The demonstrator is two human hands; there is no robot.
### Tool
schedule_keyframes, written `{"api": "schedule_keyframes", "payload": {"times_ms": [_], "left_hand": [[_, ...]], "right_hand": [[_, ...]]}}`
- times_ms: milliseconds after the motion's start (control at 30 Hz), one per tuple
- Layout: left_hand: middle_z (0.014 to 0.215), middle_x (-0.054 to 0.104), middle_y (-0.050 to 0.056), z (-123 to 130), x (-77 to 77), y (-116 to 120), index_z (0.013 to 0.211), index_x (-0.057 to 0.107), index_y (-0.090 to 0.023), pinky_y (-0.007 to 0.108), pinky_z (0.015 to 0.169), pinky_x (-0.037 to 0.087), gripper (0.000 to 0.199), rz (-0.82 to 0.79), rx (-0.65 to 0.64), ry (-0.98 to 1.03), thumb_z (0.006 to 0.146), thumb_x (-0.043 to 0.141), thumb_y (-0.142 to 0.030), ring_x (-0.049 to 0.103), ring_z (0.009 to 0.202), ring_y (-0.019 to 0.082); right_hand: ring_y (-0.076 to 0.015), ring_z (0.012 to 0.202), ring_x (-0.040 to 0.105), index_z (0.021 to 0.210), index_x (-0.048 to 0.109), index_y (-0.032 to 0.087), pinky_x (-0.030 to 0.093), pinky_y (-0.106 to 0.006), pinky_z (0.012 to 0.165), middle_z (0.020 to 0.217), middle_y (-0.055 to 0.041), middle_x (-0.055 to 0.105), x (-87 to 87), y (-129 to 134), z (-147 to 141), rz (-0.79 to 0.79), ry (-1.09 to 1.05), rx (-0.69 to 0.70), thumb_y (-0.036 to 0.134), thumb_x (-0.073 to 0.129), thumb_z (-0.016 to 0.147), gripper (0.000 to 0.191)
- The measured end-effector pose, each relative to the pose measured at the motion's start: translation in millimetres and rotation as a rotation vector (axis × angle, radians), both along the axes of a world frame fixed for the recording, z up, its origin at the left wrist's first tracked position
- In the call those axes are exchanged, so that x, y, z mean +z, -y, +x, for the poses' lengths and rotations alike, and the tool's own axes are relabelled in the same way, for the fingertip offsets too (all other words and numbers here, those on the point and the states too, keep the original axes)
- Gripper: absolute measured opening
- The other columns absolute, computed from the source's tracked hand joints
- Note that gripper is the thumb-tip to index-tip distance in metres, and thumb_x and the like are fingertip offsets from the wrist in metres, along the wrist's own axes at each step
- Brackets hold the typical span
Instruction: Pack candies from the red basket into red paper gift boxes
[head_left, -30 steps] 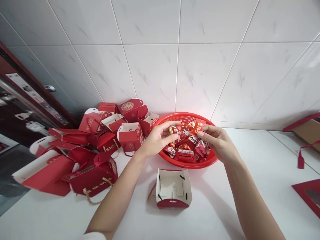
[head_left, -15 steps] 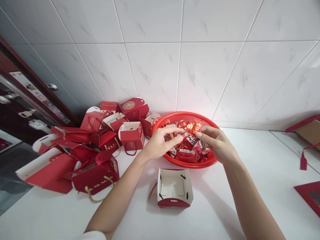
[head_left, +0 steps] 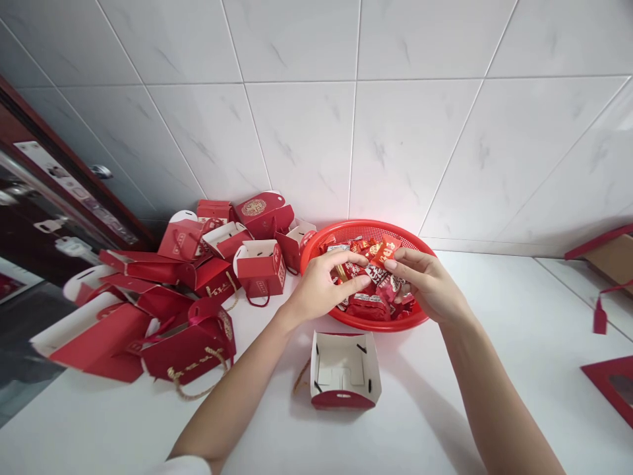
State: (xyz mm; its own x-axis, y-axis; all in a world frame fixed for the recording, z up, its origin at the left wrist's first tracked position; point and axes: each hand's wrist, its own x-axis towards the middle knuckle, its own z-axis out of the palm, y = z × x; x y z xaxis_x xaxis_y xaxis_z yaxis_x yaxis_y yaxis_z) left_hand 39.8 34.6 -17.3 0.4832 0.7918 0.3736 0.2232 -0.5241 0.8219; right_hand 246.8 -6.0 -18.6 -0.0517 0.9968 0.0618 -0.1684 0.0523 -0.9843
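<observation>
My right hand (head_left: 429,282) pinches a red candy packet (head_left: 386,251) with pale lettering between thumb and fingers, over a red plastic basket (head_left: 380,324). Over the basket's left side, my left hand (head_left: 324,284) has its thumb and index finger apart, close above the wrapped candies (head_left: 368,307) and holding nothing that I can see. Several red-wrapped candies fill the basket, partly covered by both hands. In front of it stands an open red gift box (head_left: 345,400) with a white inside and a rope handle at its left.
A heap of several red gift boxes (head_left: 188,343), some with rope handles, lies on the white counter (head_left: 420,422) at the left. A tiled wall (head_left: 297,145) rises behind. Keys (head_left: 76,249) hang at a dark cabinet on the left. Red card pieces (head_left: 613,382) lie far right.
My left thumb and index finger have spread apart near the candy packet. The packet in my right hand has tilted more upright. The gift box stays in place.
</observation>
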Motion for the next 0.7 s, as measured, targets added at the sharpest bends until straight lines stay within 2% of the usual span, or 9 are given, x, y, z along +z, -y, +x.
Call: {"api": "schedule_keyframes", "payload": {"times_ms": [167, 267, 367, 433, 500, 600, 667, 700], "left_hand": [[0.108, 0.075, 0.007, -11, 5.8, -4, 0.110, 0.075, -0.017, 0.029, 0.076, 0.054, 0.025, -0.049, -0.083, -0.048, 0.092, 0.063, -0.030, 0.067, 0.081, 0.016], [0.105, 0.076, 0.006, -25, 17.0, -2, 0.105, 0.076, -0.018, 0.027, 0.073, 0.054, 0.021, -0.054, -0.097, -0.130, 0.091, 0.062, -0.025, 0.066, 0.077, 0.014], [0.102, 0.077, 0.005, -42, 32.5, 6, 0.105, 0.078, -0.019, 0.026, 0.074, 0.053, 0.020, -0.020, -0.185, -0.286, 0.092, 0.063, -0.023, 0.068, 0.082, 0.015], [0.106, 0.078, 0.005, -52, 42.3, 14, 0.109, 0.077, -0.020, 0.025, 0.077, 0.053, 0.023, 0.001, -0.288, -0.378, 0.094, 0.061, -0.022, 0.070, 0.092, 0.017], [0.111, 0.078, 0.007, -58, 49.8, 22, 0.112, 0.077, -0.020, 0.026, 0.083, 0.053, 0.024, 0.020, -0.403, -0.465, 0.096, 0.059, -0.020, 0.071, 0.098, 0.018], [0.112, 0.078, 0.006, -59, 55.0, 33, 0.115, 0.076, -0.021, 0.025, 0.086, 0.051, 0.026, 0.037, -0.545, -0.582, 0.098, 0.057, -0.017, 0.071, 0.099, 0.018], [0.106, 0.078, 0.004, -57, 55.0, 38, 0.113, 0.076, -0.022, 0.024, 0.083, 0.050, 0.026, 0.056, -0.578, -0.654, 0.097, 0.057, -0.014, 0.071, 0.094, 0.017], [0.101, 0.078, 0.003, -55, 54.2, 40, 0.110, 0.077, -0.023, 0.024, 0.081, 0.049, 0.025, 0.067, -0.576, -0.695, 0.096, 0.058, -0.012, 0.071, 0.091, 0.017]], "right_hand": [[-0.0089, 0.054, 0.056, 0.075, 0.068, 0.018, 0.054, -0.020, 0.043, 0.070, 0.0032, 0.058, 2.3, 1, 2, 0.016, -0.004, 0.008, 0.042, 0.089, 0.073, 0.032], [-0.0088, 0.053, 0.056, 0.074, 0.067, 0.019, 0.053, -0.019, 0.043, 0.068, 0.0029, 0.059, 3.4, 3, 10, 0.031, 0.031, -0.019, 0.043, 0.088, 0.075, 0.032], [-0.0095, 0.050, 0.058, 0.081, 0.071, 0.019, 0.051, -0.020, 0.041, 0.072, 0.0008, 0.066, 7.3, 8, 23, 0.077, 0.071, 0.012, 0.043, 0.085, 0.079, 0.027], [-0.0099, 0.046, 0.059, 0.087, 0.074, 0.019, 0.046, -0.020, 0.037, 0.073, -0.0010, 0.070, 12.5, 13, 31, 0.096, 0.141, 0.155, 0.041, 0.083, 0.082, 0.024], [-0.0134, 0.050, 0.065, 0.093, 0.076, 0.017, 0.050, -0.021, 0.041, 0.075, -0.0041, 0.074, 18.1, 18, 36, 0.123, 0.234, 0.421, 0.036, 0.079, 0.086, 0.020], [-0.0216, 0.086, 0.077, 0.095, 0.077, 0.014, 0.061, -0.028, 0.069, 0.100, -0.0143, 0.079, 22.7, 22, 34, 0.319, 0.324, 0.816, 0.029, 0.077, 0.089, 0.016], [-0.0240, 0.105, 0.074, 0.096, 0.076, 0.013, 0.059, -0.029, 0.080, 0.113, -0.0189, 0.077, 22.3, 24, 27, 0.410, 0.372, 0.958, 0.029, 0.077, 0.090, 0.017], [-0.0248, 0.110, 0.073, 0.096, 0.076, 0.012, 0.058, -0.029, 0.081, 0.113, -0.0195, 0.077, 21.6, 25, 23, 0.411, 0.403, 0.996, 0.030, 0.077, 0.091, 0.019]]}}
